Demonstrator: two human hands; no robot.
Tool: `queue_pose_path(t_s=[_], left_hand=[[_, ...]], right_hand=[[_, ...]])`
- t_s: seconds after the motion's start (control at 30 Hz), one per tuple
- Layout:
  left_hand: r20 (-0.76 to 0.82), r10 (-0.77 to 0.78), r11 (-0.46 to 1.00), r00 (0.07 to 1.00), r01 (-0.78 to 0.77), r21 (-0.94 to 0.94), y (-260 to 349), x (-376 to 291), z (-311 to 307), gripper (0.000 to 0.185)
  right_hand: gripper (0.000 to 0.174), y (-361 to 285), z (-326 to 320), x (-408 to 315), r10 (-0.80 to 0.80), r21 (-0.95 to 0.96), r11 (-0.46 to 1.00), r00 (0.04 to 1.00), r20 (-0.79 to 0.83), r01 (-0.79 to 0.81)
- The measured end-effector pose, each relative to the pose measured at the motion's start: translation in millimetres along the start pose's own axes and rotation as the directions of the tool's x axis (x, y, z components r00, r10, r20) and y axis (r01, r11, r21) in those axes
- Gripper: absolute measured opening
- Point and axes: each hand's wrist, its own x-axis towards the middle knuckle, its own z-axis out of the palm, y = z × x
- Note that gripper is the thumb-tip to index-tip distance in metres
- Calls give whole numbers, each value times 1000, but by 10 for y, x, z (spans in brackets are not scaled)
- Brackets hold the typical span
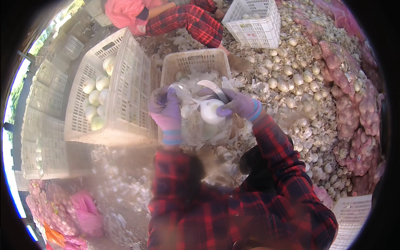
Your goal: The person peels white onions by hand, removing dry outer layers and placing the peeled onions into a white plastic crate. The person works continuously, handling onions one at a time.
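Observation:
My right hand (239,104), in a purple glove, grips a peeled white onion (211,111) with the thumb pressed on its side. The same hand holds a curved knife (213,88), its blade pointing up and left above the onion. My gloved left hand (167,107) pinches a strip of thin onion skin (186,92) that stretches toward the onion's top. Both hands are over a white plastic crate (196,55) filled with loose peelings (200,76). The knife's handle is hidden in my right hand.
To the left stands a tall white crate (131,93) with several peeled onions (94,97). Unpeeled onions (289,79) and skins cover the ground at right, beside filled mesh sacks (347,115). A seated person (175,22) is opposite, near another crate (254,26). More sacks (56,206) lie lower left.

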Motion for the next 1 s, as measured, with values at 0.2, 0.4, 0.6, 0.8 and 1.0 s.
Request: queue_pose_path(t_s=[0.2, 0.4, 0.6, 0.8, 1.0], left_hand=[[-110, 186, 959, 976, -205, -193, -52, 141, -208, 10], [308, -2, 894, 951, -137, 427, -113, 146, -287, 46], [572, -356, 901, 739, 435, -2, -38, -98, 15, 36], [509, -290, 945, 810, 325, 21, -110, -133, 95, 23], [492, -241, 965, 837, 261, 29, -152, -145, 71, 20]], right_hand=[[63, 107, -65, 54, -152, -444, 896, 936, -317, -4], [69, -30, -58, 12, -523, -826, 555, 813, -256, 97], [67, -88, 167, -8, -557, -984, 152, 830, -9, 91], [65, 15, 164, 11, -593, -983, 157, 805, -16, 96], [65, 59, 141, 40, -589, -987, 138, 808, -20, 77]])
